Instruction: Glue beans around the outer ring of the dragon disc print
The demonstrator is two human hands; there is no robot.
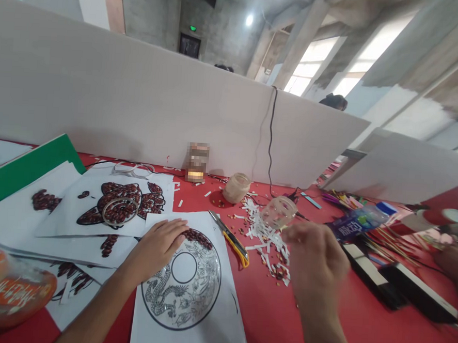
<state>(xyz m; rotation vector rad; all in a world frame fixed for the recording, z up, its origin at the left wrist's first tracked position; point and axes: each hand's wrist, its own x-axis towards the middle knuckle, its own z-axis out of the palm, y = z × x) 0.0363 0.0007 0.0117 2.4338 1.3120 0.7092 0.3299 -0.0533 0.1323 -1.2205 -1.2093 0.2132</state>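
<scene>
My left hand point(157, 246) lies flat with fingers stretched out on a white sheet point(204, 320) printed with a round dragon design point(183, 282). Its fingertips touch a patch of dark red beans point(199, 237) stuck along the design's upper rim. My right hand point(313, 259) hovers above the red table point(282, 319), blurred, with fingers drawn together near a heap of white paper scraps point(266, 236). What it pinches, if anything, I cannot make out. A yellow utility knife point(230, 239) lies between the two hands.
More sheets with bean pictures point(122, 204) lie at the left, one bearing a tape roll point(118, 210). Two small jars point(236, 187) point(279, 211) stand near the white partition point(139, 109). A plastic bottle point(360, 220), black boxes point(400, 285) and an orange packet point(4, 287) sit around.
</scene>
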